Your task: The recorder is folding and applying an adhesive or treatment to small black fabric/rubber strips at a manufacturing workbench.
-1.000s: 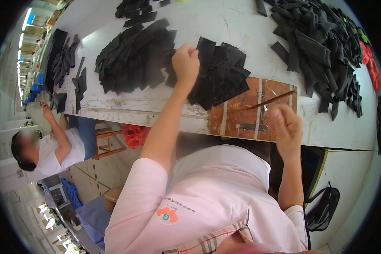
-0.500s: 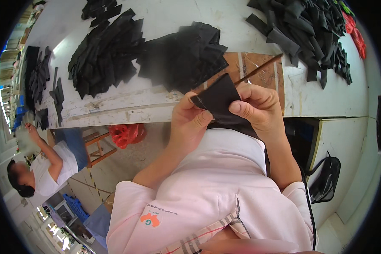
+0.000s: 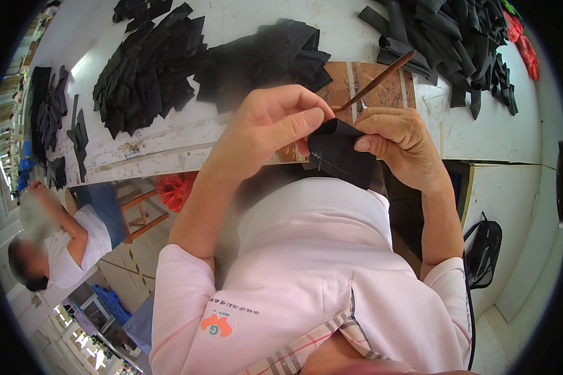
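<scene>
Head view: A person's right hand [image 3: 391, 140] gripped a smooth black cloth piece [image 3: 344, 153], seamed with ragged white thread, at the front edge of a white table [image 3: 500, 140]; the bent left hand [image 3: 272, 122] pinched its upper left corner. The cloth's long axis slanted, its lower end pointing rightward to the wearer's waist. A tapered brown stick [image 3: 378, 80] angled over a scuffed board [image 3: 389, 94] at the front edge, beside heaped flat black strips [image 3: 263, 62]. Below that edge, a crumpled red plastic bag [image 3: 176, 190] hid its contents.
</scene>
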`<state>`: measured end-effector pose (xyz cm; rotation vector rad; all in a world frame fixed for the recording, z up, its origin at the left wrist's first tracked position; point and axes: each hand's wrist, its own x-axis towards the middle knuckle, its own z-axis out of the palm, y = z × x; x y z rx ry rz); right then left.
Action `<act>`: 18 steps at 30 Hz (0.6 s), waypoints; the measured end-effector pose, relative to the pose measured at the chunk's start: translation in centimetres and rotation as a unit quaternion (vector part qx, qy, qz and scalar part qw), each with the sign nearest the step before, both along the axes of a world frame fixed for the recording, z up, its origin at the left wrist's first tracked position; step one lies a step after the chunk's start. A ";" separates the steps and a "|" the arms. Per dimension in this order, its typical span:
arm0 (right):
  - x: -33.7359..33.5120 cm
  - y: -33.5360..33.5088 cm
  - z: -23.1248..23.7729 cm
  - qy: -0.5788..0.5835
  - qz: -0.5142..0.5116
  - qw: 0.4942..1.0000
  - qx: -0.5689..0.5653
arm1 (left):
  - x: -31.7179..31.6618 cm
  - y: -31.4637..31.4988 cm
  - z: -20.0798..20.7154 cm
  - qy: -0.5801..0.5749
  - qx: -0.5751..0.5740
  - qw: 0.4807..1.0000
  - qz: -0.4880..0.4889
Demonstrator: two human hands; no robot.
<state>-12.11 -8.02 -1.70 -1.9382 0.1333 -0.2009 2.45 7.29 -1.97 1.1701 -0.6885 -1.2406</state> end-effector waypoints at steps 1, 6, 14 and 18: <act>0.0 -0.1 0.0 0.003 0.008 1.000 -0.014 | 0.1 0.0 0.3 -0.042 0.030 0.998 -0.021; 0.2 -0.3 -0.2 0.002 0.038 0.999 -0.031 | -0.1 0.1 1.1 -0.052 0.049 0.997 -0.024; -0.1 2.6 -1.4 -0.112 -0.144 0.935 -0.305 | -2.7 0.3 -1.2 -0.338 0.049 0.932 0.119; -1.2 5.4 -1.9 -0.103 -0.239 0.965 -0.033 | -5.5 -0.3 -2.4 -0.320 -0.034 0.918 0.231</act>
